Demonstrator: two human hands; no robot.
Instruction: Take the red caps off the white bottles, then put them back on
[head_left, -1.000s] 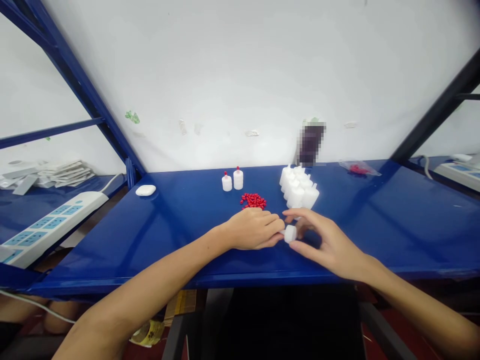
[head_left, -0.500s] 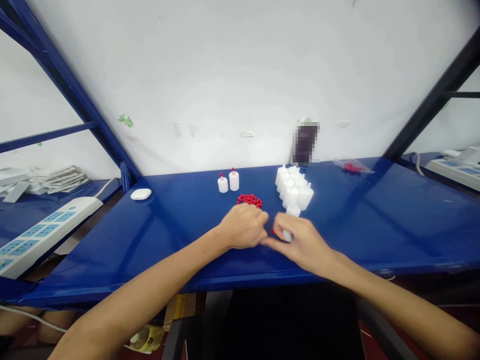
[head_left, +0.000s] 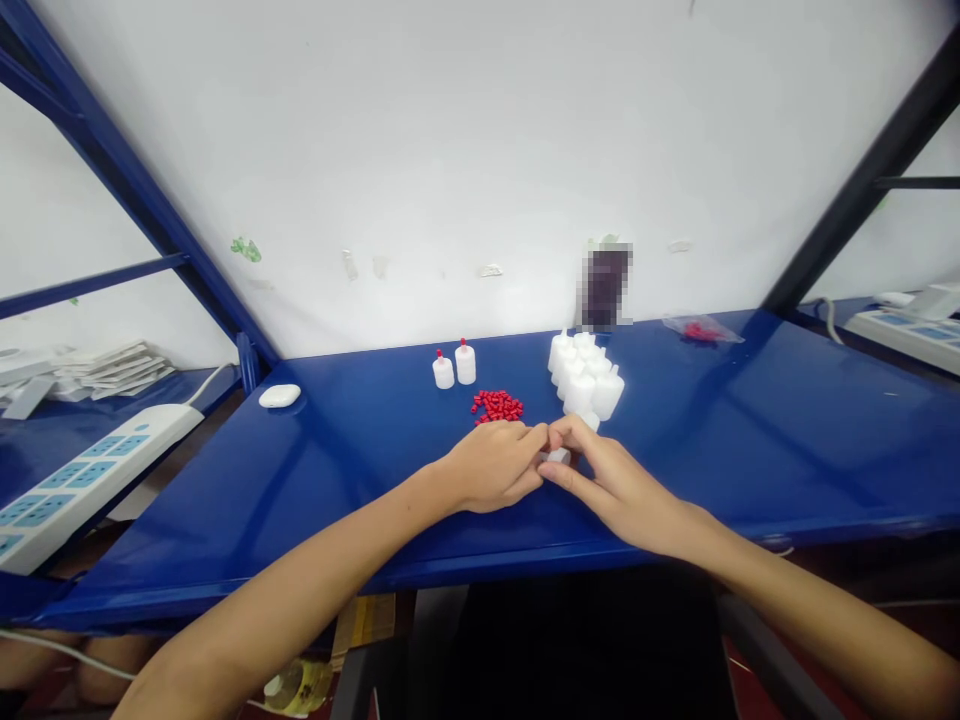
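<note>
1. Head view, held item: one small white bottle [head_left: 558,457], between your two hands above the near part of the blue desk [head_left: 360,440].
2. Your left hand [head_left: 499,465]: fingers curled closed, grasping the bottle's narrow end.
3. Your right hand [head_left: 626,485]: thumb and forefinger grasping the bottle's wider body.
4. Capped bottles, two [head_left: 454,367]: white, upright, side by side behind the red pile, red tips up; contents cannot be told through the walls.
5. White bottles, one cluster [head_left: 585,377]: upright, packed together, pale nozzles up; contents likewise unclear. The nearest is partly hidden by your right hand.
6. Clear plastic bag, one [head_left: 720,331]: lying flat at the desk's far right, red pieces [head_left: 699,331] inside.
7. Orientation: your held bottle lies on its side, long axis roughly left to right, narrow end towards your left hand; exact tilt hidden by fingers.
8. Small red caps, one loose pile [head_left: 497,406]: on the desk, just beyond your left hand.
9. White rounded case, one [head_left: 280,396]: closed, desk's left side.
</note>
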